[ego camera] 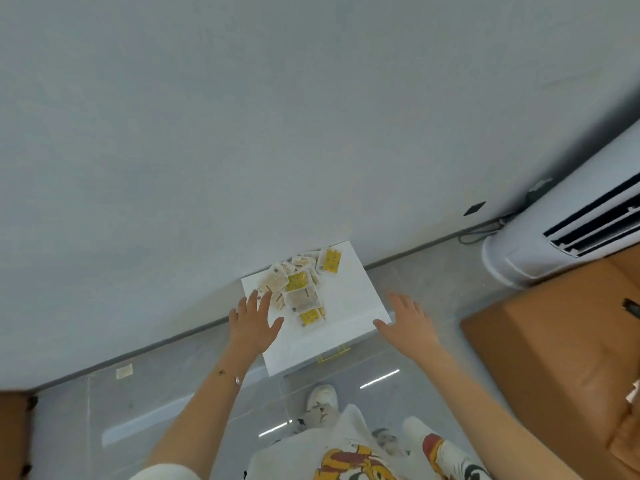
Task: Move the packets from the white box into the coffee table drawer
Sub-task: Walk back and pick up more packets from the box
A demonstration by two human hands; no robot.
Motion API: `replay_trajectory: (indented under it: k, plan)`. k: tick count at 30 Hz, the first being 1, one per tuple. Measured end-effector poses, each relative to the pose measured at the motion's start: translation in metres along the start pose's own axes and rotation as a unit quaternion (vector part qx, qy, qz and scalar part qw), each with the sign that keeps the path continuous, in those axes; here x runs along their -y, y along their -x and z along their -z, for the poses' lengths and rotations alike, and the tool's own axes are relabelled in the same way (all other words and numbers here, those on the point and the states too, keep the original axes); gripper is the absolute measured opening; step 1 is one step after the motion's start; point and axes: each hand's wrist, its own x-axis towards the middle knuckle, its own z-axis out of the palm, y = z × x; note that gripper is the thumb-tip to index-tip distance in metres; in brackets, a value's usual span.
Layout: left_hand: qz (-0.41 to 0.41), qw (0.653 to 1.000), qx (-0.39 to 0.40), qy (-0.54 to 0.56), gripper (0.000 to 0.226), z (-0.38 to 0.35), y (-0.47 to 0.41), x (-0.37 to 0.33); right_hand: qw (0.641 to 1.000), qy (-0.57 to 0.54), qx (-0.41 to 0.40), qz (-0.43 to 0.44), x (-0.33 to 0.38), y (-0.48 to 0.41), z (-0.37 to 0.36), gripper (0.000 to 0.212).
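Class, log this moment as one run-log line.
stage: hands by white box | left hand: open, at left edge | right hand: open, at right corner | packets: piled in box

packets [300, 289] heaped in white box [349, 292] | left grip [254, 323] spread, over left edge | right grip [410, 322] spread, beside right corner

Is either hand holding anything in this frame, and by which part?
Nothing is held. The left hand and right hand are open, fingers spread, at the left and right sides of the white box; none of the packets is gripped.
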Motion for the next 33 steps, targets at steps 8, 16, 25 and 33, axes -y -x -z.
replay_trajectory:
  k: [8, 16, 25, 33]
  plan:
    - [0.122, 0.983, 0.022, 0.133, 0.065, -0.055, -0.079, 0.017, 0.996, -0.051, 0.067, 0.009, 0.023, -0.130, -0.035, 0.070]
    - [0.281, 0.906, 0.022, 0.315, 0.063, -0.189, -0.177, 0.018, 0.989, -0.096, 0.108, -0.036, 0.012, -0.289, -0.172, 0.079]
    - [0.280, 0.881, -0.117, 0.363, 0.060, -0.252, -0.239, 0.029, 0.994, -0.104, 0.025, -0.002, -0.004, -0.401, -0.240, 0.090]
    - [0.365, 0.824, -0.175, 0.396, 0.070, -0.264, -0.273, 0.021, 0.992, -0.125, -0.005, 0.008, -0.013, -0.443, -0.254, 0.090]
